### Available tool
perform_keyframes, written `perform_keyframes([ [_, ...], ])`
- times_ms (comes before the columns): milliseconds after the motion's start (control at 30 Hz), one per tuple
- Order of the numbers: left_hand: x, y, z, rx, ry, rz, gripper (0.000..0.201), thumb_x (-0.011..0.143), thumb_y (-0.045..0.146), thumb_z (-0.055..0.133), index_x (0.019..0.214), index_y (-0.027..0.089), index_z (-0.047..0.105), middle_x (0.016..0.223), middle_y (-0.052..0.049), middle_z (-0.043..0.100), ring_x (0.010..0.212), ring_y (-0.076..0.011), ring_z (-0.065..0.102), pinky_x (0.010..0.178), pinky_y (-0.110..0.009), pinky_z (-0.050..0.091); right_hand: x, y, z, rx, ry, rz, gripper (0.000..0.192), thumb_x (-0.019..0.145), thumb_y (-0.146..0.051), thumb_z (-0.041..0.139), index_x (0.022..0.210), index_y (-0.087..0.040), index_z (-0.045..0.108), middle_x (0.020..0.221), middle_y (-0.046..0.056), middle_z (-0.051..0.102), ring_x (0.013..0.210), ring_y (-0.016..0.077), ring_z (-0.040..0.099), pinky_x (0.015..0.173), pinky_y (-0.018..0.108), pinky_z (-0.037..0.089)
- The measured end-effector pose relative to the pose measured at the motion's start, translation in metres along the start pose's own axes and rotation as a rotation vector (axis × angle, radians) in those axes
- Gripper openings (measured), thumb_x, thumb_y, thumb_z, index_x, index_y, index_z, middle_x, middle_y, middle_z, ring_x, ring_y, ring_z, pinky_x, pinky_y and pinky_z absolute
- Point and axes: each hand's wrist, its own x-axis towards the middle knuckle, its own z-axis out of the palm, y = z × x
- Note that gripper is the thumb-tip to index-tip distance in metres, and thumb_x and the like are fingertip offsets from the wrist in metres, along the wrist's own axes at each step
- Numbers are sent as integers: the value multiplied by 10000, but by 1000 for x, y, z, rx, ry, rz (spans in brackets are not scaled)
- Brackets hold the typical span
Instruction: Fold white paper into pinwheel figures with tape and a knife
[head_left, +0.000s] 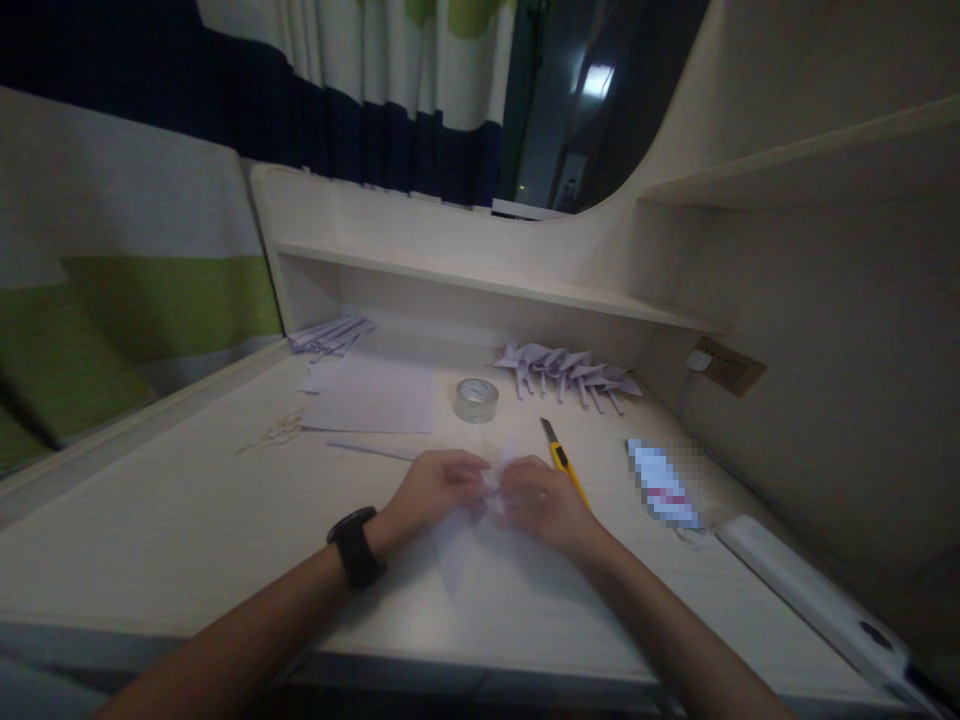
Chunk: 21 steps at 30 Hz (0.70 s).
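Desk [187, 530], pale and faintly grained, is bordered at the left by a curtain [172, 310] of soft navy, white and green cloth, and backed by a low board shelf [480, 275]. Movement is bounded by the desk's straight front edge and, on the right, by a long white bar [810, 590]; wider room is given toward the left. Behind the hands, flat paper sheets [382, 390] are laid, and angular, pinwheel-like paper pieces [559, 370] are lined up beneath the shelf. At the desk's middle, thin white folded paper [452, 555], its pointed flap turned frontward, is pinched between the curled fingers of the left hand [439, 482] and right hand [551, 502]; exact fingertip placement is blurred and cannot be told. Bundled paper strips [330, 333] are kept in the back left corner. Just beside the right hand, a yellow cutter [570, 470] is laid with blade bared. A clear tape roll [476, 402] is set farther back.
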Motion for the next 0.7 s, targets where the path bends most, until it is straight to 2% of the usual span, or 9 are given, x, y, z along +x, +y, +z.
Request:
perform_keyframes([
  [167, 0, -1, 1, 26, 20, 25, 316, 678, 213, 679, 987, 149, 662, 755, -47, 712, 654, -178, 674, 663, -306, 531, 1, 3, 2, 155, 10, 176, 282, 580, -374, 818, 735, -188, 674, 883, 53, 664, 853, 194, 620, 805, 332, 468],
  [467, -1, 4, 3, -13, 27, 1, 351, 654, 172, 679, 995, 142, 601, 697, -36, 706, 611, -179, 667, 603, -288, 514, 2, 3, 7, 226, 39, 269, 296, 530, -339, 838, 722, -187, 673, 840, 33, 665, 805, 188, 624, 771, 324, 471],
  [700, 0, 1, 5, -95, 25, 5, 358, 646, 160, 678, 988, 128, 578, 694, -26, 687, 626, -162, 649, 601, -270, 494, 2, 10, 11, 157, 108, 283, 323, 492, -308, 854, 720, -184, 662, 780, 13, 648, 771, 180, 604, 740, 309, 458],
])
